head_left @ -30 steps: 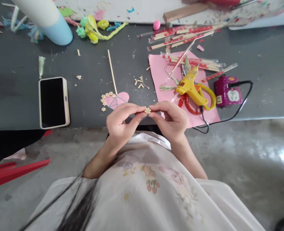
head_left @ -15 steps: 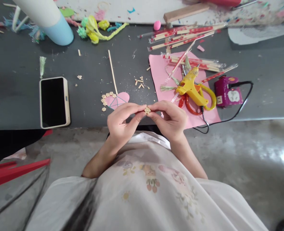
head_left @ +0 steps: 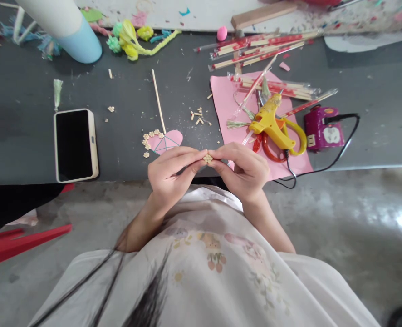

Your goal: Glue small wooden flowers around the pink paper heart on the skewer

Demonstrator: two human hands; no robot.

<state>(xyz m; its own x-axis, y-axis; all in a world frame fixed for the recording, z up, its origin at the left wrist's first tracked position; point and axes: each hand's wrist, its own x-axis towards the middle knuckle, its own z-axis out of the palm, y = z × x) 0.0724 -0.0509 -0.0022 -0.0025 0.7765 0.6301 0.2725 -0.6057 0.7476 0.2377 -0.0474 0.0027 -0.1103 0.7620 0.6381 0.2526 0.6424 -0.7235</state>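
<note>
Both hands meet at the near edge of the dark table (head_left: 24, 150). My left hand (head_left: 169, 175) and my right hand (head_left: 245, 170) pinch a tiny cream flower-shaped piece (head_left: 208, 158) between their fingertips. Just beyond the hands lies a pink paper shape on a thin wooden stick (head_left: 165, 140), with several similar small cream flowers (head_left: 149, 138) along its left edge. Short bits of cut stick (head_left: 198, 117) are scattered further back.
A phone (head_left: 75, 144) lies screen-up at the left. A pink sheet (head_left: 228, 109) at the right carries a yellow glue gun (head_left: 271, 120), scissors (head_left: 284, 145) and wrapped sticks (head_left: 276, 86); a purple socket block (head_left: 321, 131) with a black cable sits beside it. A blue-and-white tube (head_left: 71, 32) stands at the back left.
Both hands stay pinched on the small flower piece, with only slight shifts of the fingers. The view wobbles a little.
</note>
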